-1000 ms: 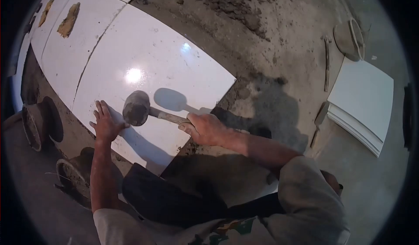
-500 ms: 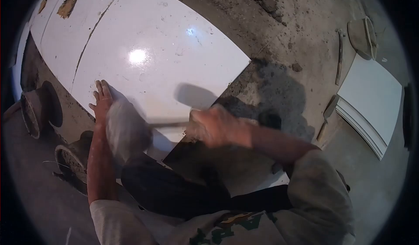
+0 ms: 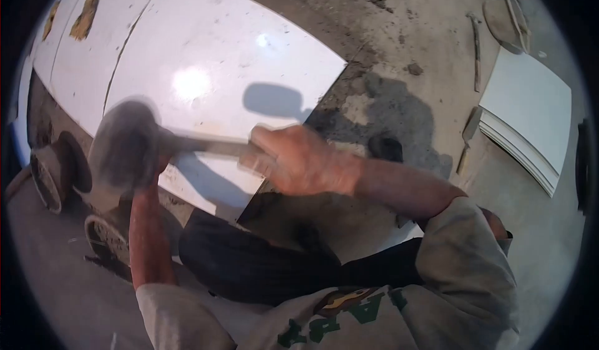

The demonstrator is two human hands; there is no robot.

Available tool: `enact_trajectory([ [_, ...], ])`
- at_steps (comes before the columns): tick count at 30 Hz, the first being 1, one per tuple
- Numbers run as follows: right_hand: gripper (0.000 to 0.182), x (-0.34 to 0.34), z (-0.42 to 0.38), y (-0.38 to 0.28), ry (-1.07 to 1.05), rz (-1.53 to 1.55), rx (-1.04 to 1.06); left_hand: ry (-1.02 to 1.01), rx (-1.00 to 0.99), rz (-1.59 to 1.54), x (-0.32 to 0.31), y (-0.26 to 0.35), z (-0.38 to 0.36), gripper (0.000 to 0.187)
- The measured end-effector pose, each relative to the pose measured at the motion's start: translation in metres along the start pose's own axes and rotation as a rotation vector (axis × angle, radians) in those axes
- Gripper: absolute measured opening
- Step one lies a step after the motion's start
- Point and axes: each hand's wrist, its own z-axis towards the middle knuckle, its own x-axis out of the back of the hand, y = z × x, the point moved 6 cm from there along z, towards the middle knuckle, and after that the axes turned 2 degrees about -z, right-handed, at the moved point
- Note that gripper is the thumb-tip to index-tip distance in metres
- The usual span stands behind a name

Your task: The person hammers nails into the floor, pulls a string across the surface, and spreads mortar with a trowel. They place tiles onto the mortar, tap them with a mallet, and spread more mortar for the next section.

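My right hand (image 3: 293, 160) is wrapped round the handle of a rubber mallet (image 3: 125, 141). The mallet's large dark head is blurred by motion and held above the left edge of a glossy white tile (image 3: 249, 57). Behind that head, most of my left hand (image 3: 163, 161) is hidden; only a strip near the wrist shows, so its fingers cannot be seen. The mallet's shadow falls on the tile. A narrow seam separates this tile from another white tile (image 3: 87, 69) on the left.
Two mortar-crusted buckets (image 3: 53, 172) lie on the left. On the right are a stack of white tiles (image 3: 530, 113), a trowel (image 3: 468, 141), a hammer (image 3: 476, 50) and a dusty basin (image 3: 504, 25). Rough mortar (image 3: 349, 103) borders the tile's right edge.
The mallet head has moved left and up, now covering my left hand, which lay with fingers spread on the tile's edge before. My right hand has risen slightly, and the view has shifted a little.
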Motion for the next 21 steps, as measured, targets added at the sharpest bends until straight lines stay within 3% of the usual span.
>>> enact_trajectory([
  [2,0.042,-0.002,-0.007,-0.013,0.025,0.028,0.044,0.016,0.33,0.39,0.032,0.072,-0.025,0.121],
  [4,0.041,0.0,-0.003,-0.003,0.046,0.061,0.103,-0.001,0.325,0.387,0.033,0.069,-0.021,0.124],
  [6,0.042,-0.021,-0.005,0.07,-0.21,-0.058,-0.421,-0.028,0.327,0.301,0.034,0.079,-0.029,0.124],
  [10,0.051,-0.01,0.015,0.081,0.021,-0.15,-0.389,-0.014,0.357,0.325,0.035,0.083,-0.029,0.13],
  [13,0.048,0.011,0.015,0.062,-0.065,-0.231,-0.363,0.001,0.331,0.295,0.033,0.077,-0.028,0.131],
  [15,0.046,0.03,-0.005,0.05,-0.299,-0.344,-0.356,0.003,0.344,0.299,0.036,0.078,-0.031,0.131],
  [19,0.044,0.111,-0.079,0.08,-0.41,-0.45,-0.684,-0.018,0.342,0.349,0.036,0.078,-0.029,0.13],
  [21,0.042,0.155,-0.122,0.084,-0.379,-0.71,-0.513,-0.055,0.358,0.383,0.038,0.087,-0.032,0.127],
])
